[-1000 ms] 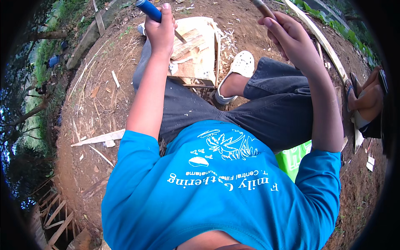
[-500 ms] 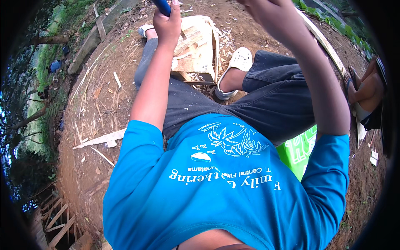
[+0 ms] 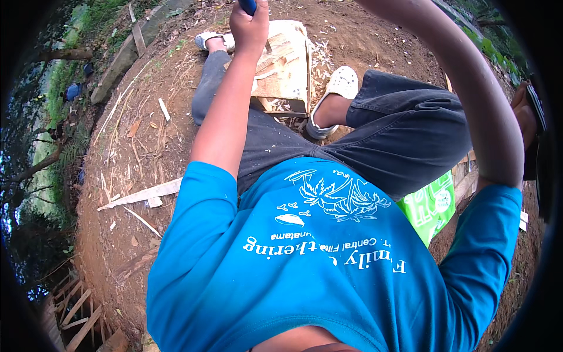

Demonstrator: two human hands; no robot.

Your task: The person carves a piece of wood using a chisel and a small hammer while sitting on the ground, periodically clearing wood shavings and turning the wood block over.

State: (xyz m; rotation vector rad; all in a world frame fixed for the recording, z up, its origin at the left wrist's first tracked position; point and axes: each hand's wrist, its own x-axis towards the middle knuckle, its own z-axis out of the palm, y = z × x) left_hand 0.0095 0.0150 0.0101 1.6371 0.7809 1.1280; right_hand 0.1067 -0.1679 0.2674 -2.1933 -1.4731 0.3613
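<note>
My left hand [image 3: 248,28] is closed round the blue handle of a chisel [image 3: 248,6], whose top runs out past the upper edge. Below the fist the narrow metal blade reaches down to a pale wooden block [image 3: 293,64]. Rough gouges mark the block's upper face, and chips lie along its near end. The block stands on the ground between my feet. My right forearm [image 3: 469,64] rises to the upper edge of the view, with the hand itself cut off beyond it.
Wood shavings [image 3: 320,56] litter the dirt beside the block, near my white clog [image 3: 341,82]. A pale wood strip [image 3: 141,195] lies at the left. A green bag [image 3: 431,205] is by my right thigh. Another person's leg [image 3: 525,120] shows at the far right.
My right arm has swung up and outward, taking the hand out of the picture. The view has shifted slightly; my left hand still grips the chisel over the block.
</note>
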